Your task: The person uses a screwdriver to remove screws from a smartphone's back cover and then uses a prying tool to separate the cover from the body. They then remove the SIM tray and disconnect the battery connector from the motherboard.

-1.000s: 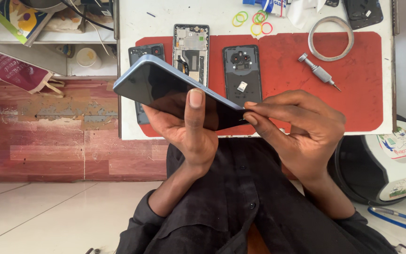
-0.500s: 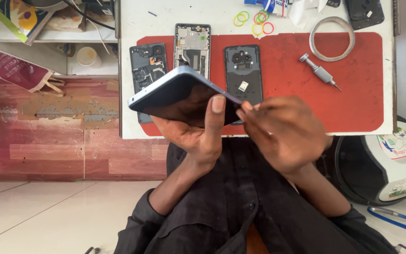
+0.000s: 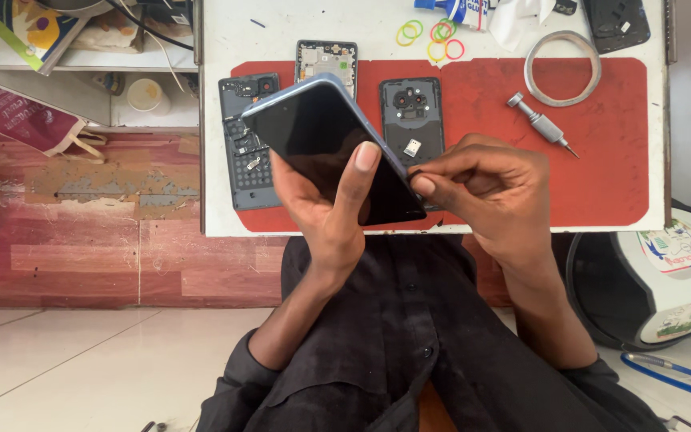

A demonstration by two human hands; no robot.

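- While the left hand [image 3: 325, 204] cradles the phone [image 3: 329, 148] from beneath, thumb laid across the dark screen, the device now sits more upright and closer to the bench [image 3: 281, 32] than a second ago.
- The right hand [image 3: 485, 188] has shifted to the phone's lower right edge, fingertips [image 3: 424, 186] pinched narrow on something too small to identify.
- Behind the phone, on the red mat [image 3: 601, 160], lie a back cover [image 3: 412, 120], two opened frames [image 3: 245, 160] and a screwdriver [image 3: 541, 126].
- Judged from this, the work concerns the phone's edge.

Black-screened, blue-edged phone [image 3: 325, 144], red mat [image 3: 601, 144], white table [image 3: 225, 48], yellow-green-pink rubber bands [image 3: 429, 36]
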